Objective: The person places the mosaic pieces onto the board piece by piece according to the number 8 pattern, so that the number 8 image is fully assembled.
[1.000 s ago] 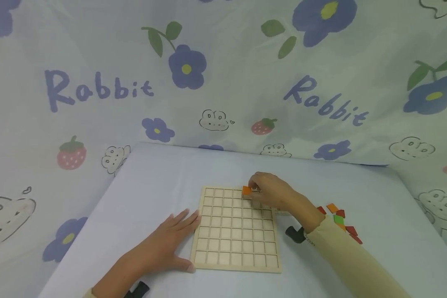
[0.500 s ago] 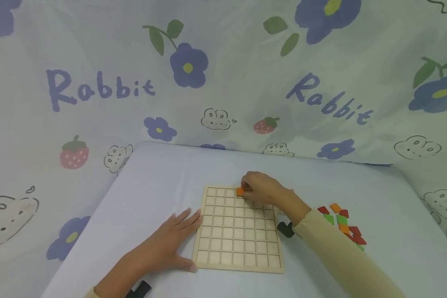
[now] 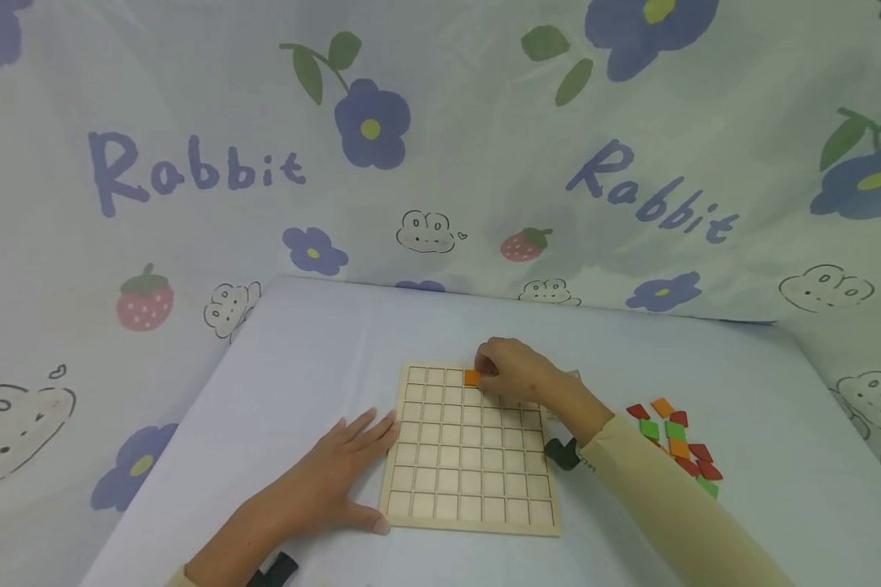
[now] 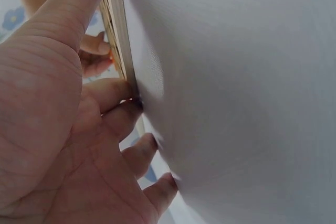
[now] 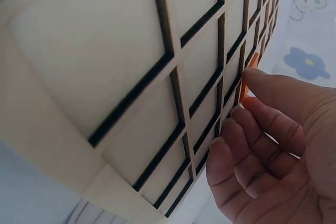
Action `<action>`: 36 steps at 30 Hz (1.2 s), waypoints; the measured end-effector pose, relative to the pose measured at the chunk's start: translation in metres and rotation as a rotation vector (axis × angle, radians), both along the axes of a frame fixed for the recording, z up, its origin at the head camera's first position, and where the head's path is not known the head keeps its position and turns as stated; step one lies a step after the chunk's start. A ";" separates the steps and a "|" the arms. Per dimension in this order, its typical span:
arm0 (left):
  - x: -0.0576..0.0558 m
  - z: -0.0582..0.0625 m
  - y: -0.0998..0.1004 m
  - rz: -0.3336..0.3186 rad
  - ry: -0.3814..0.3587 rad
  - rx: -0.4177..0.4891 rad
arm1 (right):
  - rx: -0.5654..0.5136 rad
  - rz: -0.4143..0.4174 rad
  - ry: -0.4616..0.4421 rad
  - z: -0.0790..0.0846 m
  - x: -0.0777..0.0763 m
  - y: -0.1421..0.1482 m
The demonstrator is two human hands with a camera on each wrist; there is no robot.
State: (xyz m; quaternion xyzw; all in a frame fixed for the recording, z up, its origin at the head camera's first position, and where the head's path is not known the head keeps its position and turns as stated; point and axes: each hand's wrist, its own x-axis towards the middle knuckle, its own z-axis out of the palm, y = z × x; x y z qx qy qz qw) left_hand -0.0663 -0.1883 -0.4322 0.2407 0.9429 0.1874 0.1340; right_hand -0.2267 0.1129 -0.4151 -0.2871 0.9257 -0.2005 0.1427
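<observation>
A wooden grid board (image 3: pixel 448 458) lies on the white table, its square cells bounded by thin raised strips. My right hand (image 3: pixel 514 371) pinches an orange square tile (image 3: pixel 472 377) at a cell in the board's far row. In the right wrist view, thumb and index finger meet at the tile's orange edge (image 5: pixel 244 88), low against the grid; the other fingers of that hand (image 5: pixel 283 135) curl near the strips. Along the board's left side rests my left hand (image 3: pixel 330 473), fingers spread. Seen from the left wrist, fingertips (image 4: pixel 134 109) touch the table beside the board's edge.
Right of the board lie several loose red, orange and green tiles, among them a green tile (image 3: pixel 675 431). A pale, partly hidden item (image 3: pixel 574 375) shows behind my right forearm. A patterned cloth (image 3: pixel 426 163) with flowers and rabbits hangs behind the table.
My right hand has moved slightly left with the orange tile, and the tile now lies flatter in the far row. My left hand has stayed at the board's left edge.
</observation>
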 end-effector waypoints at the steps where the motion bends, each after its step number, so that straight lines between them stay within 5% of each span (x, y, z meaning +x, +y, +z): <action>1: 0.000 0.000 0.000 -0.001 0.000 0.000 | -0.004 -0.001 -0.002 0.000 0.000 0.001; 19: -0.002 0.001 0.004 -0.003 -0.012 -0.011 | -0.088 -0.049 0.002 0.006 0.019 0.026; 36: -0.001 0.000 -0.001 -0.011 0.002 0.020 | -0.138 -0.142 0.117 0.021 0.068 0.155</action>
